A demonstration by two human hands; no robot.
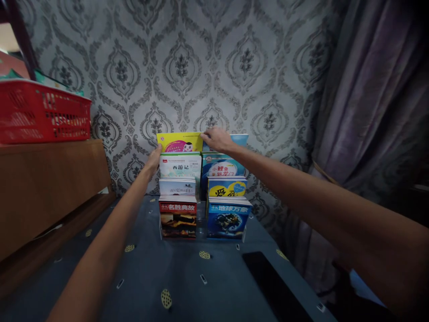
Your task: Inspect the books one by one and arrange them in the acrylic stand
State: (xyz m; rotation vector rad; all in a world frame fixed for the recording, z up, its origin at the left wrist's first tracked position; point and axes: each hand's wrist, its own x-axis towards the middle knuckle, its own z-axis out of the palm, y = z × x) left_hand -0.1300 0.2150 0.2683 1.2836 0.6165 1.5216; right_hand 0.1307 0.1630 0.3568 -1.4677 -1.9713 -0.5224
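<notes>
A yellow book (177,141) with a pink patch and a cartoon face stands upright at the back of the left row. My left hand (154,160) is closed at its left edge, the fingers partly hidden behind it. At its top right corner, the fingers of my right hand (217,138) are pinched. Ahead of it in the same row stand a pale green-and-white book (181,166), light blue books (177,187) and a red book (178,219). The right row has a blue book (241,139) partly behind my right hand, a teal book (223,165), a yellow-and-blue book (228,187) and a blue globe book (229,220).
Both rows stand in a clear rack (201,219) on a dark blue patterned cloth (150,277). A long black object (271,281) lies at front right. Left is a red basket (67,114) on a wooden cabinet (53,179). Behind are a patterned wall (214,67) and a curtain (362,112).
</notes>
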